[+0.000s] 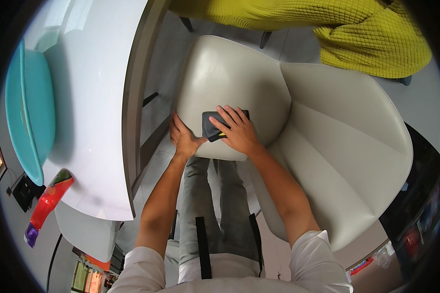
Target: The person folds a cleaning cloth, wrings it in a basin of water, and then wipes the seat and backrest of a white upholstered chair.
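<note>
A beige leather-like chair stands before me, its seat pointing left and its padded backrest on the right. My right hand lies on a folded dark grey cloth, pressing it to the seat near the side closest to me. A bit of yellow shows at the cloth's lower edge. At the seat's left edge, my left hand grips the rim, fingers along its side and thumb on top. The thumb's tip meets the corner of the cloth.
A white table with a dark edge is at left, bearing a turquoise basin and a red bottle. Yellow-green textured fabric covers furniture beyond the chair. A grey chair stands at lower left; a black surface lies behind the backrest.
</note>
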Motion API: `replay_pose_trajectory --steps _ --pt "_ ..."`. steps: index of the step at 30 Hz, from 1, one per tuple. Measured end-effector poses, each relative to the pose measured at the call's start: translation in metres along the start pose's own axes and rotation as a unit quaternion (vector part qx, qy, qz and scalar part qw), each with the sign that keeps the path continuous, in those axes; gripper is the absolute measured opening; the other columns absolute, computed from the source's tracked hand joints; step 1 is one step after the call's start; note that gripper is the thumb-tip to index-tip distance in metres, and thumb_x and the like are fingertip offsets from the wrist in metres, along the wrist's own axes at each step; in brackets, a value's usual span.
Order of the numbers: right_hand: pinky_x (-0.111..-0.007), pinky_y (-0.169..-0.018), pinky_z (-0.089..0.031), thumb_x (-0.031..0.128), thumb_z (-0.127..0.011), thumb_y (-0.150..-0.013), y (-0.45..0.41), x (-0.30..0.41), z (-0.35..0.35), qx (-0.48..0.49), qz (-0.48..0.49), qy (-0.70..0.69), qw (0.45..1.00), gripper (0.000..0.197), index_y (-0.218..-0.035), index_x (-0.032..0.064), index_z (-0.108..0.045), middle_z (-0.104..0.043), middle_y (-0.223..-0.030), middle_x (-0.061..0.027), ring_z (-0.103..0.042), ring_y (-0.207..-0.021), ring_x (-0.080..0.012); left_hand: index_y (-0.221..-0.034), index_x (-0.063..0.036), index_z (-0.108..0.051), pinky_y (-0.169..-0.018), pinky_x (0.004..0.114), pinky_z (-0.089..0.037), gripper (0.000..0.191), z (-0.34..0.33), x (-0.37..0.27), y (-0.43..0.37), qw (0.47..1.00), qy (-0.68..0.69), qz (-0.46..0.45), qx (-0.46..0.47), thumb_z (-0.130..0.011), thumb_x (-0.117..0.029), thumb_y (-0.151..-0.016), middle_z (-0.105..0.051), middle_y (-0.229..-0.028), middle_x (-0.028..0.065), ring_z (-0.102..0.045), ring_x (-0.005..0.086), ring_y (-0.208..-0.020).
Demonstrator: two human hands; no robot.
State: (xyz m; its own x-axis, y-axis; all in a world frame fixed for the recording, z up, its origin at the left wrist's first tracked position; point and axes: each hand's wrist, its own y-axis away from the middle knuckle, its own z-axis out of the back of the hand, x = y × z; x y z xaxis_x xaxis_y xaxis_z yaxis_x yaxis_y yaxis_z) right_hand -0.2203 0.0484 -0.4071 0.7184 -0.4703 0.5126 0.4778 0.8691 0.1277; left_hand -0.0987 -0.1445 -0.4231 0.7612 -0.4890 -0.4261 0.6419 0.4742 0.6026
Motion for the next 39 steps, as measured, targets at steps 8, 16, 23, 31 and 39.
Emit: replay_pose_trajectory --steps 8,16,23,31,39 --pt "-0.046 -0.108 -0.037 0.019 -0.082 -0.069 0.03 -0.029 0.008 -0.021 0.031 -0.015 0.999 0.082 -0.145 0.022 -0.05 -0.047 -0.146 -0.0108 -0.048 -0.13 -0.0283 -0.155 -0.007 0.017 -0.117 0.056 -0.015 0.147 -0.036 -0.024 0.019 0.999 -0.021 0.026 0.009 -0.096 -0.024 -0.062 -0.003 -0.158 0.0293 -0.012 0.0448 -0.146" --pt "-0.047 -0.095 -0.046 0.011 -0.083 -0.062 0.103 -0.089 0.057 0.015 -0.123 0.025 0.992 0.071 -0.129 0.0207 -0.063 -0.056 -0.121 -0.0105 -0.056 -0.112 -0.0305 -0.147 -0.0054 0.037 -0.118 0.062 -0.003 0.154 -0.074 -0.097 0.024 0.972 -0.009 0.15 0.182 -0.091 -0.044 -0.07 0.022 -0.158 0.033 0.015 0.0459 -0.15" --pt "-0.039 -0.082 -0.053 0.003 -0.08 -0.058 -0.019 -0.113 0.128 -0.347 -0.123 -0.048 0.929 0.066 -0.121 0.0152 -0.067 -0.056 -0.108 -0.0093 -0.06 -0.096 -0.031 -0.145 -0.0034 0.039 -0.117 0.065 -0.002 0.158 -0.075 -0.089 0.017 0.966 -0.029 0.166 0.197 -0.09 -0.052 -0.068 0.029 -0.155 0.0341 0.021 0.0461 -0.149" --pt "-0.046 -0.087 -0.043 0.023 -0.078 -0.072 -0.106 -0.097 0.02 -0.359 -0.221 0.083 0.903 0.058 -0.128 0.019 -0.065 -0.058 -0.123 -0.0075 -0.054 -0.108 -0.0318 -0.144 -0.0003 0.039 -0.115 0.067 -0.002 0.158 -0.082 -0.087 0.011 0.968 -0.024 0.136 0.208 -0.089 -0.054 -0.068 0.033 -0.153 0.0356 0.024 0.0491 -0.147" --pt "-0.042 -0.08 -0.049 0.013 -0.075 -0.065 0.037 -0.079 0.012 -0.08 0.04 0.046 0.995 0.068 -0.132 0.0206 -0.062 -0.058 -0.122 -0.0045 -0.058 -0.102 -0.0289 -0.143 0.0026 0.039 -0.117 0.066 -0.004 0.158 -0.073 -0.089 0.015 0.966 -0.036 0.123 0.224 -0.087 -0.057 -0.068 0.031 -0.152 0.0392 0.024 0.0503 -0.146"
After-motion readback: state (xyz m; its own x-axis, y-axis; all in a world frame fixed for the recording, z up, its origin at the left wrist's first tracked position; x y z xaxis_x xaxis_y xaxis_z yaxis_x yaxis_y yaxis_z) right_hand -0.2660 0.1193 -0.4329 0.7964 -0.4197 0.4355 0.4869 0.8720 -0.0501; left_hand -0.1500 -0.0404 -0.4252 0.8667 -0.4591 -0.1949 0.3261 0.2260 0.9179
